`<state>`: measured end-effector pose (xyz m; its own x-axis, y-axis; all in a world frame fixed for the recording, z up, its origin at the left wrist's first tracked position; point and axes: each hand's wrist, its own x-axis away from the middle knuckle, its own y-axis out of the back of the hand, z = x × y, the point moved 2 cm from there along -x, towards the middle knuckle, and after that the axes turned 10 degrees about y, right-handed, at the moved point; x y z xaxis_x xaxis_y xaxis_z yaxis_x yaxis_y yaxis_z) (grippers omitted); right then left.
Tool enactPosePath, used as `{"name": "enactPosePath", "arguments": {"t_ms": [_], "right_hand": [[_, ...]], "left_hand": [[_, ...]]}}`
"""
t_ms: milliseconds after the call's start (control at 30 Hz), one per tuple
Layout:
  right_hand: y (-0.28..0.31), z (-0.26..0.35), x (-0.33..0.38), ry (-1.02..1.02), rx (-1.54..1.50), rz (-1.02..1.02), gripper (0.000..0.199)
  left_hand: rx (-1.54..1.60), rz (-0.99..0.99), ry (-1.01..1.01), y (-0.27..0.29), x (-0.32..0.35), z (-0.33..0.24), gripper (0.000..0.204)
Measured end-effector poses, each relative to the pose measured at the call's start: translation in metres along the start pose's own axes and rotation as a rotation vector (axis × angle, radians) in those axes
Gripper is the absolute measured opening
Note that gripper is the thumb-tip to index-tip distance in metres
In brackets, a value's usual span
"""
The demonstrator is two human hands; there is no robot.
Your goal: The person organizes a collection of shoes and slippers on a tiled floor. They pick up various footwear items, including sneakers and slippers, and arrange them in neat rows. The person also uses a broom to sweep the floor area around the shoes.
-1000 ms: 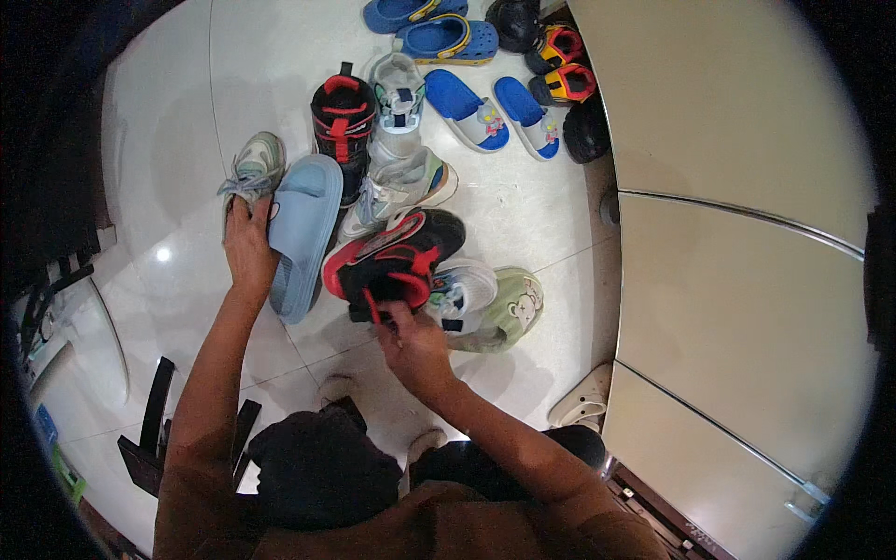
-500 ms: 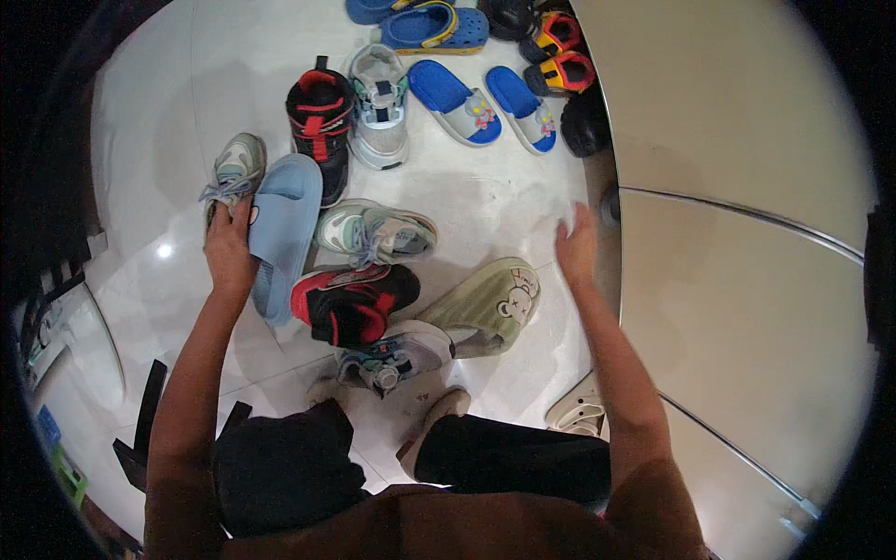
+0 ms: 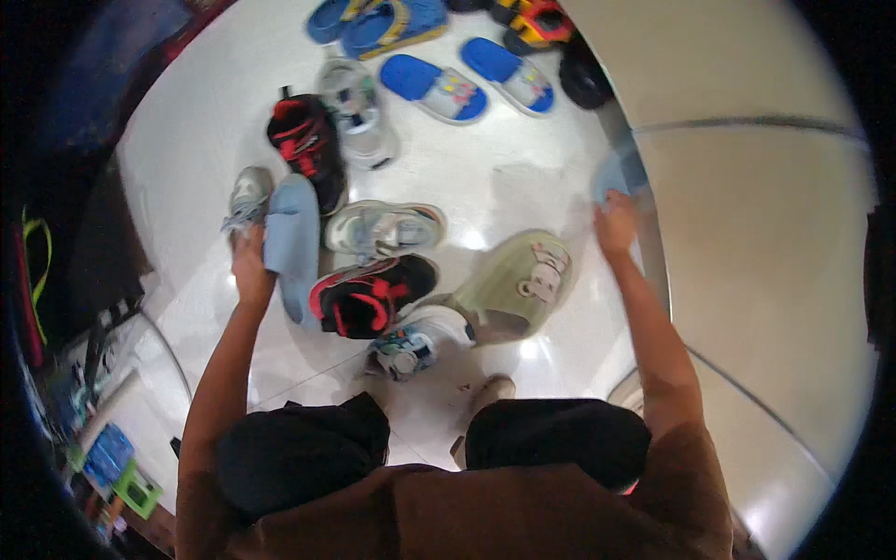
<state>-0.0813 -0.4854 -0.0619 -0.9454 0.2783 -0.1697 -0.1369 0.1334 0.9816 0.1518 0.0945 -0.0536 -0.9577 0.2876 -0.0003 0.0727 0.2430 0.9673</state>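
At the left, my left hand (image 3: 250, 266) is closed on the heel end of a pale grey-green sneaker (image 3: 249, 194). Right beside it lies a light blue slide sandal (image 3: 291, 233), close to my thumb. My right hand (image 3: 616, 224) reaches to the base of the cabinet, fingers closed on a light blue slipper (image 3: 611, 177) partly hidden there. Between my hands lie a matching pale sneaker (image 3: 385, 230), a black and red shoe (image 3: 373, 294), a grey-white sneaker (image 3: 422, 341) and a green slide sandal with a bear picture (image 3: 523, 285).
Farther off stand a black and red high-top (image 3: 308, 149) and a grey-white sneaker (image 3: 357, 112). Beyond them are blue and grey kids' slides (image 3: 434, 89), blue clogs (image 3: 397, 23) and several dark shoes. A beige cabinet (image 3: 747, 224) borders the right side; my knees are near.
My right hand has gone over to the cabinet base and met the light blue slipper there. My left hand stays on the pale sneaker. The whole view has shifted a little.
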Motion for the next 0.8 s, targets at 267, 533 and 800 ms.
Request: {"name": "enactPosePath", "arguments": {"t_ms": [267,533,800], "right_hand": [[0.100,0.095,0.069,-0.176,-0.419,0.122,0.019],[0.057,0.098,0.010,-0.397,-0.737,0.131,0.031],[0.064,0.113,-0.002,-0.612,-0.710,0.051,0.035]], "left_hand": [[0.104,0.053,-0.072,0.008,0.010,0.005,0.045],[0.192,0.105,0.131,0.035,0.014,-0.020,0.051],[0.326,0.047,0.108,0.113,0.013,-0.065,0.059]]}}
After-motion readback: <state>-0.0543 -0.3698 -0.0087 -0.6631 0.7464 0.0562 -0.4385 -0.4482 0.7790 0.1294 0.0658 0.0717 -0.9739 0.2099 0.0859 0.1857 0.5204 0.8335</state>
